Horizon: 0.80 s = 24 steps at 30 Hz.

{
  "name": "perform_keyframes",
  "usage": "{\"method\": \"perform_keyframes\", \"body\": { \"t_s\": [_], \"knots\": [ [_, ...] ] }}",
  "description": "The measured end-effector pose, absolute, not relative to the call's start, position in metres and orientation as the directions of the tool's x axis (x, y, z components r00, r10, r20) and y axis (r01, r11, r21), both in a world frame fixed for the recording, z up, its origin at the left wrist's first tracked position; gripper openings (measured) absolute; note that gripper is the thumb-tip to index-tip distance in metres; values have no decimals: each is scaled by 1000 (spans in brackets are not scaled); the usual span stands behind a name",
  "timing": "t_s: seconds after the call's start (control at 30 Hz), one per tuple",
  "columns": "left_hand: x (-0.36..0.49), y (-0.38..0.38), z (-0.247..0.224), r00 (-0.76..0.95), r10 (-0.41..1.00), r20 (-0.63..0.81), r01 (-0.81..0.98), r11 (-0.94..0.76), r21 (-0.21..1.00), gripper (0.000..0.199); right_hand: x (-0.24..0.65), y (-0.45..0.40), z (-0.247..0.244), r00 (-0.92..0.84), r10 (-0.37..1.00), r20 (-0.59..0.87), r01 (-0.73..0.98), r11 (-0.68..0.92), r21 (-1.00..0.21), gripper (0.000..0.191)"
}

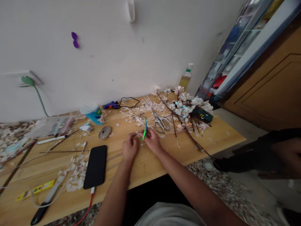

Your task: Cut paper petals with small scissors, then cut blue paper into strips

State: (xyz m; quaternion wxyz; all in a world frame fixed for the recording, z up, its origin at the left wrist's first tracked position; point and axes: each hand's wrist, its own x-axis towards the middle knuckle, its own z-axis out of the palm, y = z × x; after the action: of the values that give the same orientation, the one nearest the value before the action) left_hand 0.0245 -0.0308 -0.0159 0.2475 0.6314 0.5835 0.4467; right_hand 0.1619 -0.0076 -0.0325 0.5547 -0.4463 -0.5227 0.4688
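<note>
My right hand [151, 139] is closed around a small bright green and blue tool [145, 129], held upright over the middle of the wooden table. To its left, my left hand [130, 146] has its fingers curled in; a tiny pale piece seems to be between the two hands, too small to make out. Just beyond my right hand lie scissors [162, 123] with white handles. Branches with pale blossoms [184, 108] rest on the table at the right. Pale petal scraps [134, 114] are scattered behind my hands.
A black phone [95, 167] with a red cable lies left of my left arm. Further left are a black-handled knife [50, 196], a yellow packet [36, 190] and a blue cup [95, 115]. A bottle [185, 78] stands at the back. A person's leg [249, 153] shows at right.
</note>
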Motion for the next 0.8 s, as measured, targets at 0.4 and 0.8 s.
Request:
{"method": "perform_keyframes", "body": {
  "t_s": [0.4,0.8],
  "knots": [
    [23,-25,-20,-245,968,46,-88,-69,994,29,167,-13,-43,27,980,195,236,184,-954,24],
    [9,-21,-14,-345,918,-196,-642,-79,763,22,159,-29,-22,-198,906,375,661,406,-631,28]
  ]
}}
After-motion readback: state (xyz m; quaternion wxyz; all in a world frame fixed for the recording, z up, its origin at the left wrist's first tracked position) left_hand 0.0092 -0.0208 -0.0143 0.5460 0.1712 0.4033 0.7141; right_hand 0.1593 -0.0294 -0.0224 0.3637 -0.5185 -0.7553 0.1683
